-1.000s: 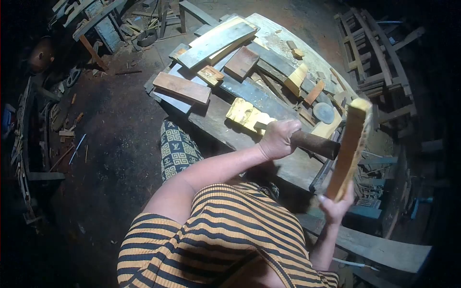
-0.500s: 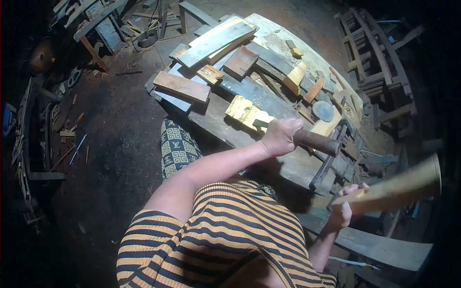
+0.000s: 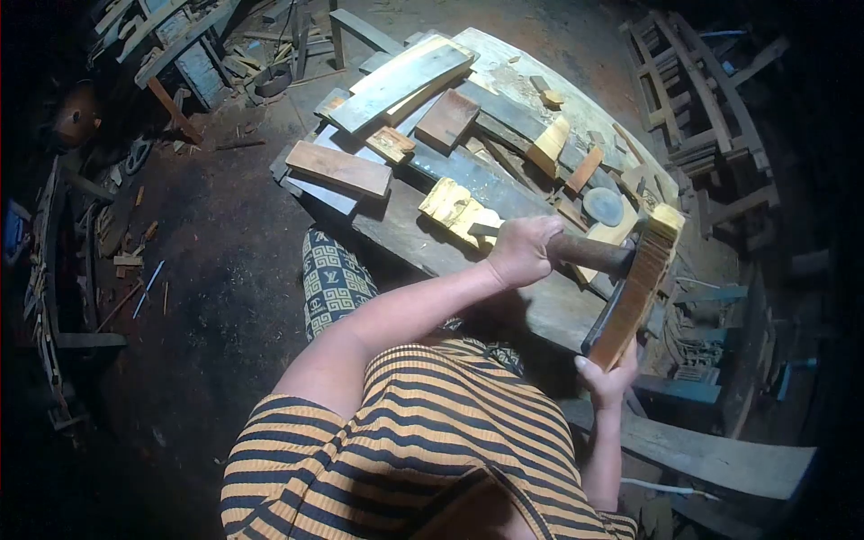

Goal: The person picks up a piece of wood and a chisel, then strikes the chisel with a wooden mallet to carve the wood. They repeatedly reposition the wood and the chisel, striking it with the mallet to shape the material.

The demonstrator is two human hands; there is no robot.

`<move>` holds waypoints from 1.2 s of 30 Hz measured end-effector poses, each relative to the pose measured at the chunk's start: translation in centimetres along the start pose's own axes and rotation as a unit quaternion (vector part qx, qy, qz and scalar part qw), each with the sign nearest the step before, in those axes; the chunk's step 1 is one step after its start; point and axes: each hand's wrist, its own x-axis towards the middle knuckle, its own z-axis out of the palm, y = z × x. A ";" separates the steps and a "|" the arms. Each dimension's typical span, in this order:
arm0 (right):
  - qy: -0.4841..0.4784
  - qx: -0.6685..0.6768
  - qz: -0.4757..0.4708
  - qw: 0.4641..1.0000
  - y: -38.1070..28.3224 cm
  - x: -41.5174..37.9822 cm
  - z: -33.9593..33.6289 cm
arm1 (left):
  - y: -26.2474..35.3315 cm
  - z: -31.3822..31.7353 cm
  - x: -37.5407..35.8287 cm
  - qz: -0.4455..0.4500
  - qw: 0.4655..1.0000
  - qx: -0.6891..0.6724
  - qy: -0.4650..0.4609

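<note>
My left hand [image 3: 524,252] is closed around a chisel [image 3: 589,253] with a thick round wooden handle. Its dark blade shows left of the fist, against a pale yellow carved wood piece [image 3: 453,209] on the bench. My right hand [image 3: 612,378] grips the lower end of a long wooden mallet [image 3: 641,283], brown with a pale yellow end. The mallet's face meets the butt of the chisel handle, or lies very close to it. Part of the carved piece is hidden behind my left hand.
On the workbench [image 3: 409,216] lie a reddish block [image 3: 448,120], a flat brown block [image 3: 338,168], a grey-topped board [image 3: 405,81], a round grey disc [image 3: 604,206] and several offcuts. A wooden rack [image 3: 697,99] stands right. Scraps litter the floor at left.
My right hand has swung the mallet from the far right leftward to the chisel's butt end. My left hand and the chisel stay nearly in place at the carved piece.
</note>
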 end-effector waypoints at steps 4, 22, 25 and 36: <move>0.045 -0.010 -0.044 0.998 -1.2 1.0 -3.8 | -0.3 -0.1 0.1 -0.016 1.000 0.007 -0.008; -0.068 -0.059 -0.051 0.995 0.9 1.2 -1.4 | -1.0 0.1 0.5 -0.005 1.000 0.025 -0.003; -0.041 0.051 0.043 0.997 -0.8 1.7 -1.3 | -0.7 -1.3 0.3 -0.005 0.999 -0.040 0.020; -0.082 0.122 0.067 0.987 -0.1 2.4 1.5 | -6.2 -9.7 1.8 -0.235 0.779 -0.514 0.273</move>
